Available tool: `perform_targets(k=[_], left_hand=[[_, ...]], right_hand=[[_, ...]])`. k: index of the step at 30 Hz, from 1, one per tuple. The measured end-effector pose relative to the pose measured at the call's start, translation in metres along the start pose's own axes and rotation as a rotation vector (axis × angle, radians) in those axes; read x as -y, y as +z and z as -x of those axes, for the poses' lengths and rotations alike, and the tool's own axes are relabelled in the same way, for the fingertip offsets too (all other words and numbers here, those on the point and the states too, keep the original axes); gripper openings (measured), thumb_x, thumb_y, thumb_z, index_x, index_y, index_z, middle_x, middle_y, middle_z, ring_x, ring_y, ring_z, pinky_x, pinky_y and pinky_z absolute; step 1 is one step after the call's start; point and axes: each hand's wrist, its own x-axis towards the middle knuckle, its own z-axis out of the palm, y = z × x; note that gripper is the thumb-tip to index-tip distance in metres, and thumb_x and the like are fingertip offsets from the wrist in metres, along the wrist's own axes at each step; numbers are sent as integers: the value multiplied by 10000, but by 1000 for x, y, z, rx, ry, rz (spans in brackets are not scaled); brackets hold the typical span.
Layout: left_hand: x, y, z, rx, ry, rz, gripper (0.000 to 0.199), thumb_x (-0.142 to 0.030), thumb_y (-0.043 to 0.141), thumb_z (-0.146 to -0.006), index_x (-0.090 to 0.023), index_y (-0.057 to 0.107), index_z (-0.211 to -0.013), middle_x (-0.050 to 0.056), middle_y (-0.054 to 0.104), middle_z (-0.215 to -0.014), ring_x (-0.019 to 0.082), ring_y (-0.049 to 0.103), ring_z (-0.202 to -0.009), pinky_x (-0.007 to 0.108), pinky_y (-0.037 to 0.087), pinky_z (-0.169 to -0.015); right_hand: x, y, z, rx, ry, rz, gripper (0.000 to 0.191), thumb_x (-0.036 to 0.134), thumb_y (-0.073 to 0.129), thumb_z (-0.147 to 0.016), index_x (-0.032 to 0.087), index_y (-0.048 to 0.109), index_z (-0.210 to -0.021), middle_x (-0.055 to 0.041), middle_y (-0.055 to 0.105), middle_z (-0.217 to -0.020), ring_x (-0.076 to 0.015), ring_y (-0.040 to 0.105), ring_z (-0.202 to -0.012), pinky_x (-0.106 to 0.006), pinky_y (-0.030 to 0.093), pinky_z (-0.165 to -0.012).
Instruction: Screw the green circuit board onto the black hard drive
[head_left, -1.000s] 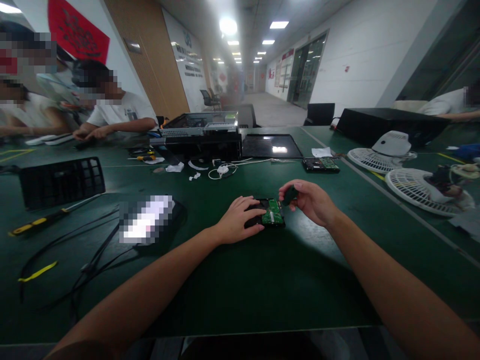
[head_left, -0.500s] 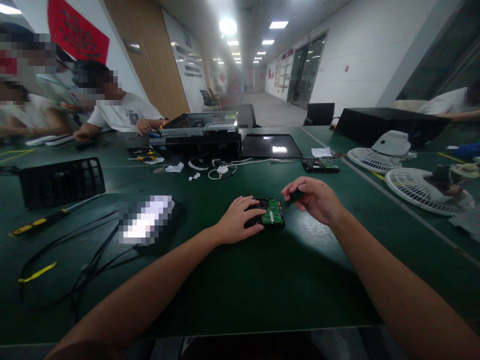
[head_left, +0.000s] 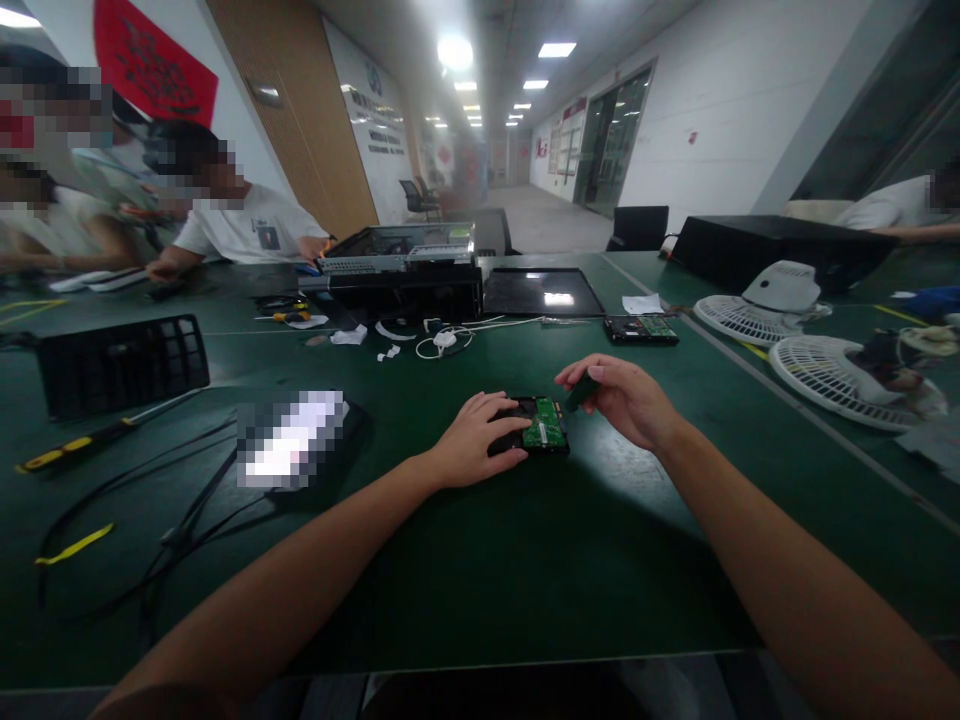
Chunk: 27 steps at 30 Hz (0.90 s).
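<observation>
A hard drive (head_left: pixel 546 432) lies on the green table with its green circuit board facing up. My left hand (head_left: pixel 480 437) is laid over its left part, fingers spread across the top and thumb along the near edge, holding it against the table. Just right of the drive, my right hand (head_left: pixel 626 397) is raised with thumb and fingers pinched together. Between them is a small dark piece (head_left: pixel 579 394), too dim to name, close to the drive's right end and seemingly apart from it.
Left lie a pixelated bright-screened device (head_left: pixel 292 440), black straps, a yellow-black screwdriver (head_left: pixel 82 445) and a black slotted panel (head_left: pixel 124 365). Behind stand an open computer case (head_left: pixel 405 270) and another hard drive (head_left: pixel 641 329). White fan parts (head_left: pixel 847 375) lie right. People sit at the far left.
My right hand has shifted slightly left, toward the hard drive, with the small dark piece. My left hand stays on the drive. A seated person's hand at the back left has moved.
</observation>
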Motion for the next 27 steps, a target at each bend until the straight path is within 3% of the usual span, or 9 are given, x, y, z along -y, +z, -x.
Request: perform_targets(k=[9, 13, 16, 23, 27], left_hand=[[2, 2, 0, -14, 1, 7, 529, -498, 714, -972, -336, 609, -1464, 83, 540, -1553, 372, 412, -1522, 647, 267, -1273], [2, 3, 0, -7, -3, 3, 524, -511, 700, -981, -331, 608, -1465, 82, 535, -1559, 366, 407, -1525, 643, 263, -1278], [2, 3, 0, -14, -1, -9, 524, -512, 698, -984, -320, 612, -1463, 86, 533, -1557, 358, 401, -1529, 628, 259, -1285], [2, 1, 0, 2, -3, -2, 533, -522, 687, -991, -331, 595, -1480, 80, 518, -1572, 363, 393, -1535, 644, 252, -1285], [2, 1, 0, -5, 4, -6, 524, -517, 685, -993, -316, 606, -1470, 89, 524, -1565, 358, 396, -1533, 632, 256, -1286]], right_hand=[[0, 10, 1, 1, 59, -95, 176, 397, 721, -913, 236, 657, -939, -82, 764, -1002, -210, 675, -854, -269, 408, -533], [-2, 9, -1, -22, 55, -100, 271, 488, 629, -976, 249, 720, -1065, -63, 723, -892, -205, 661, -806, -271, 396, -503], [-3, 7, -1, 8, 61, -103, 370, 503, 567, -996, 218, 779, -1099, -89, 713, -918, -206, 648, -827, -275, 411, -513], [-2, 10, 1, 19, 9, 31, 257, 464, 686, -973, 231, 787, -1012, -83, 735, -994, -206, 650, -896, -300, 486, -633], [-4, 9, -1, -54, -128, 173, 206, 446, 719, -974, 255, 788, -1009, -57, 748, -995, -205, 667, -958, -373, 534, -874]])
